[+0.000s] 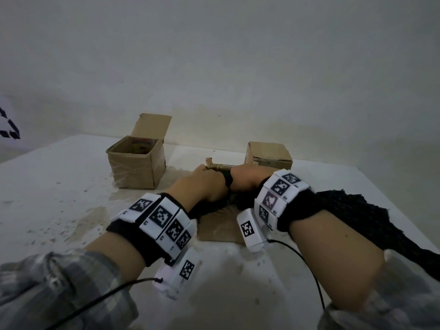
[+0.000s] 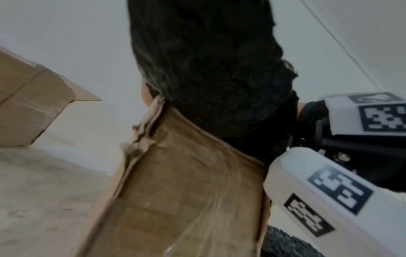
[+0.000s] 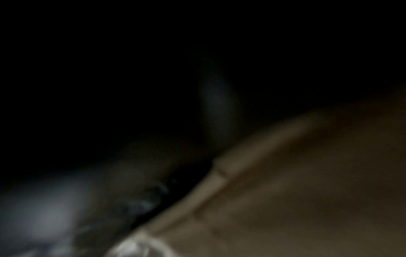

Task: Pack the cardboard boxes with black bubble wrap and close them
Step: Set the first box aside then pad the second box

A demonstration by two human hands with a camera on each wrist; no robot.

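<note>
Hands meet over the middle cardboard box point(image 1: 220, 228) on the white table point(image 1: 59, 186): the left hand point(image 1: 202, 184) and the right hand point(image 1: 245, 178) sit side by side, knuckles up, both pressed down onto black bubble wrap point(image 1: 240, 198) bunched in the box's open top. How far either hand's fingers curl, and whether they grip the wrap or only push it, cannot be told, since the fingers are buried from the head view. The left wrist view shows the wrap point(image 2: 208, 69) bulging up out of the box, with a torn, creased cardboard flap point(image 2: 186, 191) spread below it. The right wrist view is dark and blurred, showing only a brown cardboard edge point(image 3: 252, 165). More of the black wrap trails from under the right forearm toward the table's right edge point(image 1: 371, 225). Beyond the hands, an open box point(image 1: 138, 165) with one flap upright stands to the left, and a closed box point(image 1: 269, 154) stands to the right, both apart from the hands
</note>
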